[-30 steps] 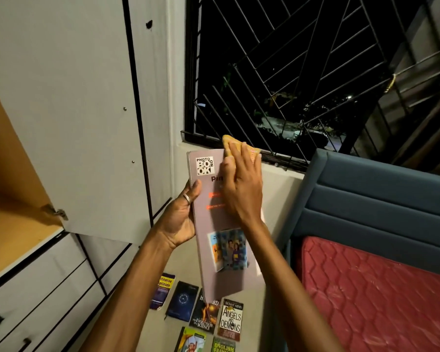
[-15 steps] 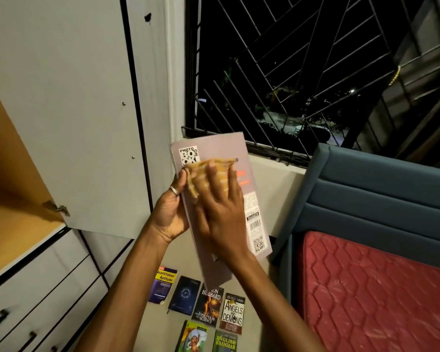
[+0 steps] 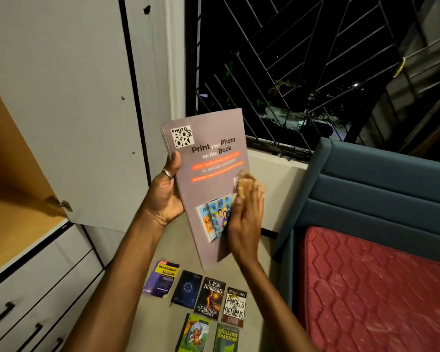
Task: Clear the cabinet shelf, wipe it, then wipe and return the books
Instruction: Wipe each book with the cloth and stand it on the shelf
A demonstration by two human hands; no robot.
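Grey-mauve is the cover of the thin book (image 3: 208, 179) that the person holds up in the air, tilted, in front of the window sill and above the floor. On the cover I can read "Print your Photo on the Book" and there is a small picture of 2 booklets lower down.

Around it: at the left stands a white cabinet door (image 3: 61, 110), open, with a metal hinge (image 3: 60, 203) at its lower edge. Beside the hinge is the wooden cabinet shelf (image 3: 10, 224), and under it are white drawers (image 3: 36, 288) with black handles. Behind the book is a window with a black metal grille (image 3: 290, 72); outside it is dark. At the right is a blue padded headboard (image 3: 379, 194) and a red quilted mattress (image 3: 379, 288). On the floor (image 3: 259, 288) below the hands lie 6 books in 2 rows, among them "Quantitative Aptitude" (image 3: 161, 279), a dark blue book (image 3: 187, 289), "The Evolution of a Science" (image 3: 210, 298), "Angels and Demons" (image 3: 234, 307) and "English Grammar" (image 3: 226, 337). The right forearm covers part of the floor next to them.

The left hand (image 3: 165, 196) grips the left edge of the book, thumb on the front cover, the other fingers hidden behind; a ring is on one finger. The right hand (image 3: 244, 224) lies flat on the lower right part of the cover, fingers straight and close together, pressing a yellow cloth (image 3: 249, 182) against it. The cloth is blurred and shows past the fingertips.
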